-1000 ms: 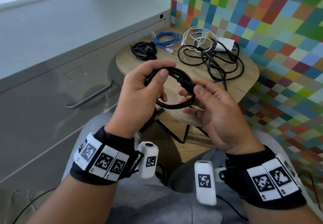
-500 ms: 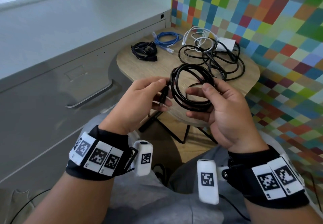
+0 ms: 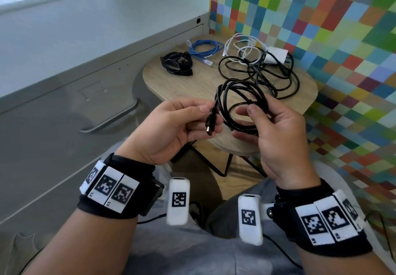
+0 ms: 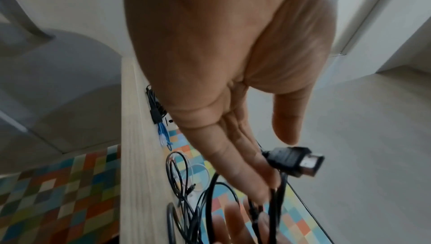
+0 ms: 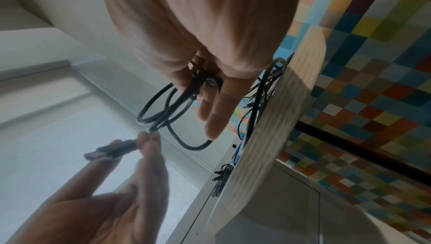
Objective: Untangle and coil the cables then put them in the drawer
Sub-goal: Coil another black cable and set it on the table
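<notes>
A black cable [image 3: 233,94] hangs in loose loops in front of me, above the near edge of the small wooden table [image 3: 171,84]. My right hand [image 3: 250,120] grips the bunched loops [image 5: 163,111] between thumb and fingers. My left hand [image 3: 209,118] pinches the same cable just behind its plug [image 4: 293,161], which points down and toward me. On the table lie a tangle of black cables [image 3: 270,71], a white cable [image 3: 240,43] with a white adapter [image 3: 276,55], a blue cable [image 3: 203,49] and a coiled black bundle [image 3: 176,62].
A grey cabinet stands left of the table, its drawer front shut, with a curved metal handle [image 3: 111,120]. A multicoloured checked wall [image 3: 321,28] closes the right and far side. My lap and the table's black legs [image 3: 214,163] are below the hands.
One second ago my left hand held the coil and my right hand the plug end. The coil has since passed to the right hand; the left now holds the plug end, drawn slightly away.
</notes>
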`<move>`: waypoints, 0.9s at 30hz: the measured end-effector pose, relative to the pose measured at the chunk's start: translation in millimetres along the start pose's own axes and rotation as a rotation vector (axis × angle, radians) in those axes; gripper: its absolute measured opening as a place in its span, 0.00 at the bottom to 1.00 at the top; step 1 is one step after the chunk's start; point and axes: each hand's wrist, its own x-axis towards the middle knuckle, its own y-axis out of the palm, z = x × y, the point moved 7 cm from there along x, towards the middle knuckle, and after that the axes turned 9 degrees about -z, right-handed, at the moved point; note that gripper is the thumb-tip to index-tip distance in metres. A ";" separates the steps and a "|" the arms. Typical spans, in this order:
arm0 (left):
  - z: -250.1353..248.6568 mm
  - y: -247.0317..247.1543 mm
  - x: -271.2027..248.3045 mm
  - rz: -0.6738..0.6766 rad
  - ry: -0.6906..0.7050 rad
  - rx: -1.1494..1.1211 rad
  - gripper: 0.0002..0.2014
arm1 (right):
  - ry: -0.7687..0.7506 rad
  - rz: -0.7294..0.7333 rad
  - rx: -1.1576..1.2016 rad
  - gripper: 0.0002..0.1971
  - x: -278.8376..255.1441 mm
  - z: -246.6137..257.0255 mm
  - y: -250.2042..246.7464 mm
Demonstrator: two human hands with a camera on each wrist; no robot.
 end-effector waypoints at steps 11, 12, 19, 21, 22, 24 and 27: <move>-0.4 2.8 5.3 -0.307 0.202 0.178 0.09 | 0.118 0.096 0.137 0.10 -9.9 -0.5 12.0; -1.9 2.1 4.9 -0.314 0.212 0.158 0.09 | 0.153 0.113 0.172 0.10 -10.5 -0.6 13.7; -14.2 -7.1 2.5 -0.378 0.325 0.476 0.13 | 0.204 0.128 0.240 0.11 -10.1 -5.6 16.0; -18.4 -11.2 1.8 -0.431 0.368 0.610 0.14 | 0.195 0.126 0.249 0.12 -9.5 -5.8 16.7; -20.8 -13.7 0.8 -0.462 0.389 0.685 0.15 | 0.176 0.121 0.243 0.12 -8.8 -4.7 16.2; -22.0 -17.6 0.5 -0.480 0.376 0.773 0.17 | 0.104 0.117 0.189 0.13 -7.7 -0.4 14.5; -13.3 -17.7 2.9 -0.396 0.247 0.650 0.17 | -0.032 0.141 0.044 0.14 -9.7 6.8 14.8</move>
